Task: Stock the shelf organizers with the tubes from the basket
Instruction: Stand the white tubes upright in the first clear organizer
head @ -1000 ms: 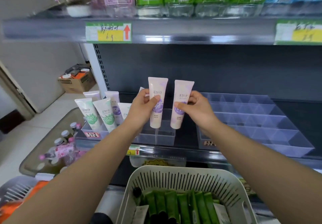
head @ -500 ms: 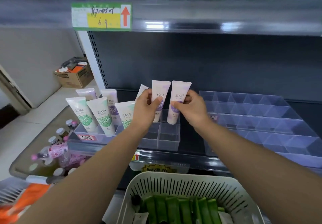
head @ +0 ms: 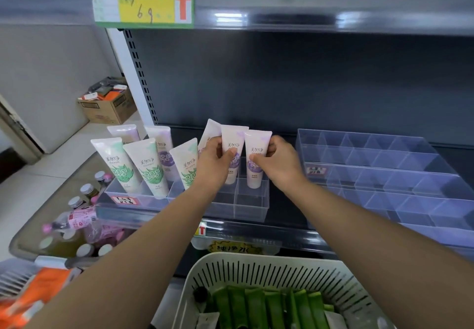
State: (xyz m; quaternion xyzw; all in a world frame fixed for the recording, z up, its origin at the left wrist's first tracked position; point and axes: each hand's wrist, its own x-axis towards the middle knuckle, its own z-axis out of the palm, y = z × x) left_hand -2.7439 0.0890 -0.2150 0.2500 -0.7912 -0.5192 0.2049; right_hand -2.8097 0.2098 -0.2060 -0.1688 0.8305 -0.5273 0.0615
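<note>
My left hand grips a white-and-purple tube, and my right hand grips a second one just to its right. Both tubes stand cap-down with their lower ends inside the right-hand compartments of the clear left organizer. Another purple tube leans behind my left hand. Several green-leaf tubes and purple tubes stand in the organizer's left part. The white slotted basket below holds several green tubes.
A larger clear organizer with many bare compartments sits on the shelf to the right. A yellow price tag hangs on the upper shelf edge. Capped bottles lie in a bin at lower left, and a cardboard box stands on the floor.
Both hands have carried the two purple tubes forward and down, from above the organizer's front to their lower ends inside its right compartments. The camera has tilted down.
</note>
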